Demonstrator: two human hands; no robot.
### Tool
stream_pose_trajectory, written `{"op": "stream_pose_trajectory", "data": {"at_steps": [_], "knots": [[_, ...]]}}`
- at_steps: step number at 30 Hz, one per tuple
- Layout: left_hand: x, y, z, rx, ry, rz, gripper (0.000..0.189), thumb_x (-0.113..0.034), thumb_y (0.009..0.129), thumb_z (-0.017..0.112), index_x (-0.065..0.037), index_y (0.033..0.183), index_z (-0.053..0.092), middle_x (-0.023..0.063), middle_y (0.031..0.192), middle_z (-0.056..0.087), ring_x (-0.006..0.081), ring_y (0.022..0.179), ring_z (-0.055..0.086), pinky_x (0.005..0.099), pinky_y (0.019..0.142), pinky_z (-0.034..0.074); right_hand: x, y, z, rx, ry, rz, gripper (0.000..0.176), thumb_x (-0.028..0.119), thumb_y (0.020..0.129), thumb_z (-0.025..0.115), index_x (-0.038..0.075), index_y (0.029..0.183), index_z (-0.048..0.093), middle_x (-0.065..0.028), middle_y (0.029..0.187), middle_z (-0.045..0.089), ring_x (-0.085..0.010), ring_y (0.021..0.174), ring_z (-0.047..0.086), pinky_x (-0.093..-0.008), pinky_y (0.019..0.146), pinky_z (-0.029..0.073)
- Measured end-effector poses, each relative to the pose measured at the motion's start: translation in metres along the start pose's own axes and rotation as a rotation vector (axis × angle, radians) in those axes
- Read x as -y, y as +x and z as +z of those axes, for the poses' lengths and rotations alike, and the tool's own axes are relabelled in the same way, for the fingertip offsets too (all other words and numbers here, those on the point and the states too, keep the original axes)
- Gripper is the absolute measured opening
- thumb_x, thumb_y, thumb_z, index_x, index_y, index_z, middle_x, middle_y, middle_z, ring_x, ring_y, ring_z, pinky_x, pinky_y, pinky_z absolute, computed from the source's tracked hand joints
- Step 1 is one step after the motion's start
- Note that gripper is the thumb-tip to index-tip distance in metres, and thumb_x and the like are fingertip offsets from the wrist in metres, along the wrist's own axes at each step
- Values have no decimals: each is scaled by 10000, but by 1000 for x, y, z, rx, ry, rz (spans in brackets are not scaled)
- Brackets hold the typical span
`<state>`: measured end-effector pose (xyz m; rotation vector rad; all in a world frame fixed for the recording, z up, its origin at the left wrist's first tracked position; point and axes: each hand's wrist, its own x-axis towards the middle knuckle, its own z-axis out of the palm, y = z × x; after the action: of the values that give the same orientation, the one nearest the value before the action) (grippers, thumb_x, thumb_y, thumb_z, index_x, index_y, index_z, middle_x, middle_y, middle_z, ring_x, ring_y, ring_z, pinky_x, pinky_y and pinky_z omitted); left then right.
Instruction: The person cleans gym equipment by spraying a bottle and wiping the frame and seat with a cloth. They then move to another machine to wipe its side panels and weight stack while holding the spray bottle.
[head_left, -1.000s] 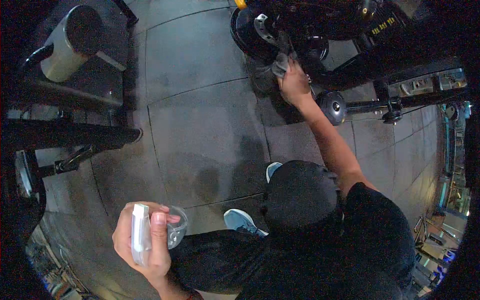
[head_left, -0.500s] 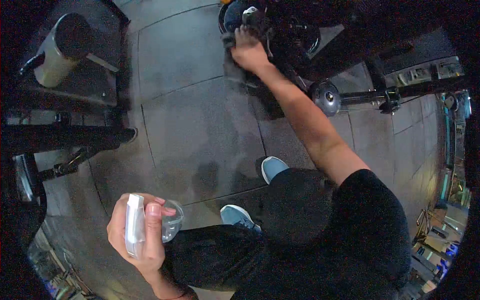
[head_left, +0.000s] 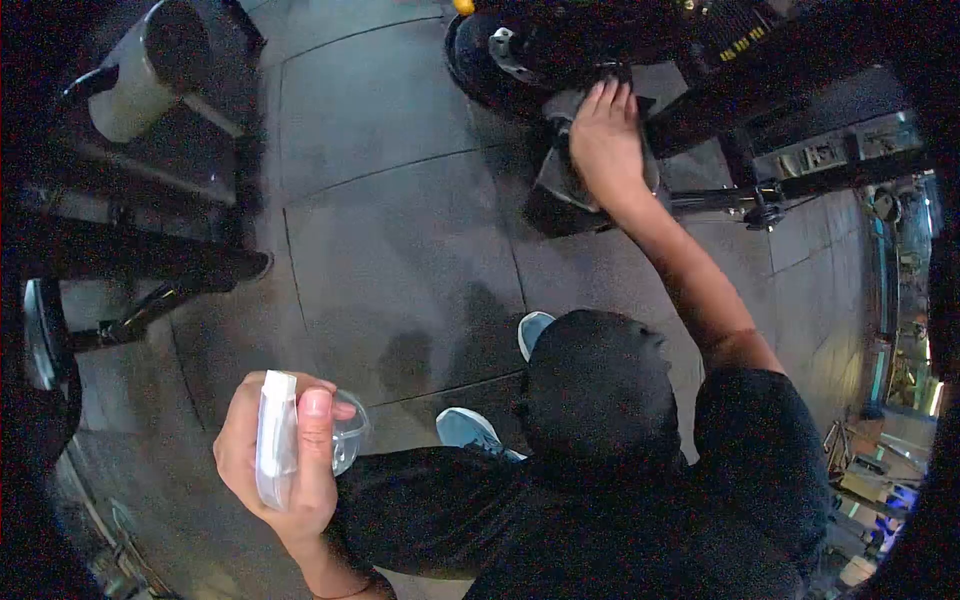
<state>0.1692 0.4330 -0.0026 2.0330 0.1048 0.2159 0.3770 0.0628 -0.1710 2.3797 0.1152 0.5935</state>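
My left hand is wrapped around a clear plastic spray bottle with a white nozzle, the thumb along its top. Its round transparent body shows past my fingers on the right. At the end of my outstretched arm, my right hand lies palm down with extended fingers on a dark part of the gym machine. A pale edge curves around this part below my wrist. What lies under the palm is hidden.
A beige cylindrical pad and black frame bars stand at left. Dark floor tiles run between the machines. A metal bar extends to the right of my hand. My shoes are below.
My right hand has moved right and slightly nearer, from the round dark part to the part beside it, uncovering a silver bracket. My left hand keeps its hold on the spray bottle.
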Motion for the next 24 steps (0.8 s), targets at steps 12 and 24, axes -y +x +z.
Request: {"op": "stream_pose_trajectory", "data": {"at_steps": [12,24], "knots": [[5,-15,-15,147,74,4,254,-214,1031,615,30,959,608,99,865,652,170,663,677,281,647,478,-6,37,72,172,224,243,457,156,875,550,-174,1178,642,-242,962,716,-336,849,706,-499,696,553],[-1,7,19,305,91,84,183,-130,1008,620,19,906,596,99,770,667,168,618,686,291,586,511,11,-189,13,326,1161,178,422,199,996,560,-94,1299,566,-223,954,674,-345,880,665,-469,844,522]]}}
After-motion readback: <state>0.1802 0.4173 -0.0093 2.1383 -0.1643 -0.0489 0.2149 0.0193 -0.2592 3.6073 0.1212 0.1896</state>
